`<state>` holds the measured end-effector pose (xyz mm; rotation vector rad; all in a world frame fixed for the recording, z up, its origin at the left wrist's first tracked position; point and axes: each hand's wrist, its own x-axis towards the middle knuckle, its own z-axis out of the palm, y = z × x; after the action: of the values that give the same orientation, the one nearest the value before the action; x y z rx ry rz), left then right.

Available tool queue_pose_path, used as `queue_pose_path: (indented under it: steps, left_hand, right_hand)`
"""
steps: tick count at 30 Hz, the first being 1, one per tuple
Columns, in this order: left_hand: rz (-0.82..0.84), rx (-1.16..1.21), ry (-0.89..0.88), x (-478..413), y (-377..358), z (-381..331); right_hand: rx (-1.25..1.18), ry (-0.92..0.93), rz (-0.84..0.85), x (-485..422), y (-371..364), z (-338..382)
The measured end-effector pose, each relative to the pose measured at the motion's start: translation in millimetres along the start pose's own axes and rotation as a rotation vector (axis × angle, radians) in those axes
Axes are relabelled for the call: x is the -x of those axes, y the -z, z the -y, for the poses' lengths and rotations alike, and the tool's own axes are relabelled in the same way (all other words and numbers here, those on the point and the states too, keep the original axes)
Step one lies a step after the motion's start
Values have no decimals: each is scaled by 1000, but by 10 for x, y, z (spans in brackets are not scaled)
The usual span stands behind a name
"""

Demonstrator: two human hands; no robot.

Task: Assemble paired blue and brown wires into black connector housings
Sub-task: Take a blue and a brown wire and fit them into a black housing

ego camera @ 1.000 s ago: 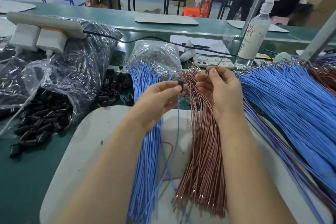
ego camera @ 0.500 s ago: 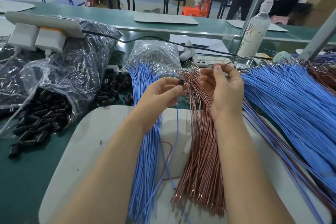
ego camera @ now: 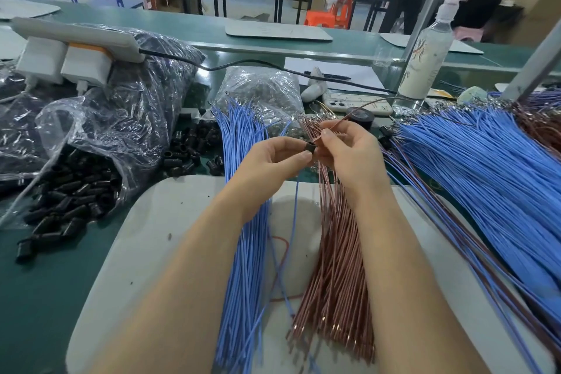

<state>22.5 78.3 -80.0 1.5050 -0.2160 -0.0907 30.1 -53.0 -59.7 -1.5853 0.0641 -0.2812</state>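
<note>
Green bench [ego camera: 30, 297]: left hand [ego camera: 267, 164] pinching black connector housing [ego camera: 310, 148] just twelve o'clock of centre, right hand [ego camera: 349, 155], at its three o'clock, pinching brown wire [ego camera: 368, 105] and likely feeding it in; a skewed entry risking a bent terminal.

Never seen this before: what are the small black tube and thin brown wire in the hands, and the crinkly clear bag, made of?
Pinched in the left hand, the small black tube-shaped housing looks like moulded plastic: dull surface. In the right hand, the thin brown wire shows glossy, bendy coating, probably plastic insulation. The crinkly clear bag: thin plastic film, shiny creases.
</note>
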Motion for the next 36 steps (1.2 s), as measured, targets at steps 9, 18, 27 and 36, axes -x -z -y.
queue_pose_path:
  steps: [9,18,27,36]
  left_hand:
    - [33,281,71,-17,40,-5]
    - [-57,11,18,-22,-7,9]
    - [-107,-217,-61,-17,-32,15]
    - [-167,-273,-174,-24,-27,25]
  right_hand:
    - [12,34,6,-20,-3,-18]
    - [111,125,-40,-26,-13,-47]
    - [-31,162,-127,-36,8,2]
    - [204,216,-55,-24,19,-16]
